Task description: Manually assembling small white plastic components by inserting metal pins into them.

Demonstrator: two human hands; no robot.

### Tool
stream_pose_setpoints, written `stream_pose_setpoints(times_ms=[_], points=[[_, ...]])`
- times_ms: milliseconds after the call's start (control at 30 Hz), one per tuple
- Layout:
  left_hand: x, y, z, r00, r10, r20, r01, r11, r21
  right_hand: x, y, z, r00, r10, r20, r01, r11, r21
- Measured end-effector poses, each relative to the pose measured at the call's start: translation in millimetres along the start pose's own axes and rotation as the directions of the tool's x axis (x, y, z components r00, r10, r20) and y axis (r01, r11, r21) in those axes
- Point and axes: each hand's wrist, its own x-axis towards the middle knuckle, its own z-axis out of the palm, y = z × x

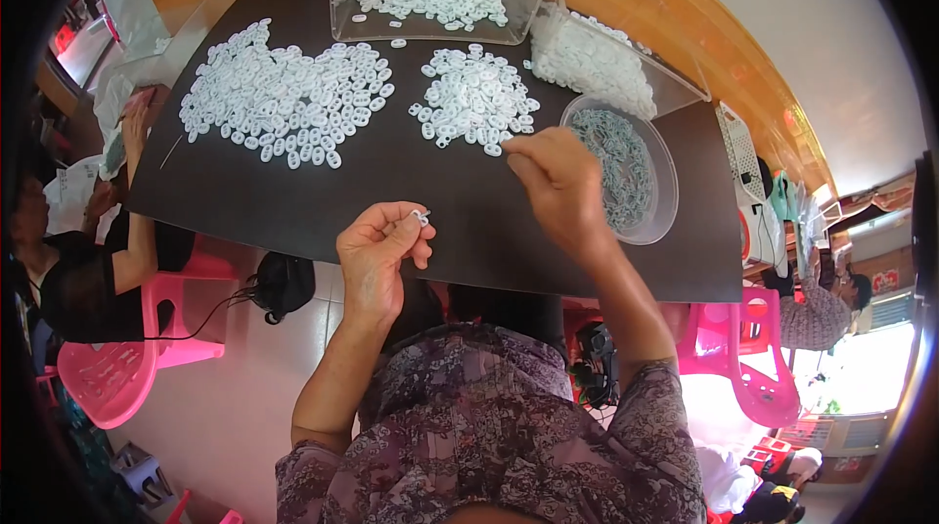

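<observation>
- While the left hand (pixel 380 250) pinches a small white oval plastic piece with holes (pixel 423 218) near the front edge of the dark brown table (pixel 264 196), the right hand (pixel 565 182) is down at the right edge of the smaller heap of white oval plastic pieces (pixel 474 94). My read: the step in hand is picking loose pieces out by fingertip.
- Left grip is narrow, thumb and fingers on that 1 piece. Right fingers are bunched close as well, but I can't tell if anything's between them.
- Next move, I'd say, calls for a fine pinch that gets 1 piece off the heap without dragging its neighbours, plus a steady left hand.
- Other stuff around: a bigger spread of white oval plastic pieces (pixel 284 99) to the left, 2 clear plastic boxes (1 at the back (pixel 342 11), 1 at back right (pixel 685 84)) with more white bits in them, and a thin, needle-like stick (pixel 170 152) by the left edge.
- In the way: the round clear plastic bowl (pixel 667 201) of tiny grey-green bits, too small to make out. The right hand overlaps its rim in this view, so a careless swing might knock it.
</observation>
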Motion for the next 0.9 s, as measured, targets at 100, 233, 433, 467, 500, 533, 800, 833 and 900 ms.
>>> stream_pose_setpoints(times_ms=[100,233,433,467,500,533,800,833,900], points=[[0.4,-2.1,2.4,1.000,0.015,0.006,-0.015,1.000,0.011,-15.9,36.1,26.4,1.000,0.012,0.008,-0.010,0.980,-0.200],[-0.2,-2.6,0.5,0.999,0.031,0.007,-0.032,0.999,0.017,-18.3,54.0,47.5,0.997,-0.057,0.049,0.072,0.907,-0.416],[2.0,-2.7,-0.4,1.000,0.019,0.003,-0.019,0.999,0.026,-19.1,49.0,50.2,0.990,-0.091,0.109,0.126,0.917,-0.378],[2.1,-2.6,-0.2,1.000,0.019,0.007,-0.020,0.999,0.032,-18.2,47.6,49.3,0.990,-0.091,0.111,0.126,0.919,-0.375],[2.0,-2.2,0.1,1.000,0.019,0.003,-0.019,0.999,0.034,-16.9,46.2,48.0,0.991,-0.076,0.106,0.108,0.934,-0.341],[2.1,-1.6,0.3,1.000,0.020,0.005,-0.020,0.999,0.030,-15.8,44.3,46.8,0.993,-0.061,0.102,0.089,0.948,-0.305],[2.4,-3.8,-1.4,1.000,0.014,0.012,-0.015,1.000,0.021,-24.3,13.2,37.0,0.963,0.189,0.194,-0.211,0.973,0.098],[2.1,-3.6,-1.6,1.000,0.013,0.013,-0.013,1.000,0.021,-26.4,10.8,36.9,0.963,0.189,0.193,-0.211,0.972,0.100],[1.6,-2.6,-1.3,1.000,0.012,0.013,-0.013,1.000,0.022,-29.3,7.6,36.4,0.851,0.377,0.366,-0.515,0.737,0.438]])
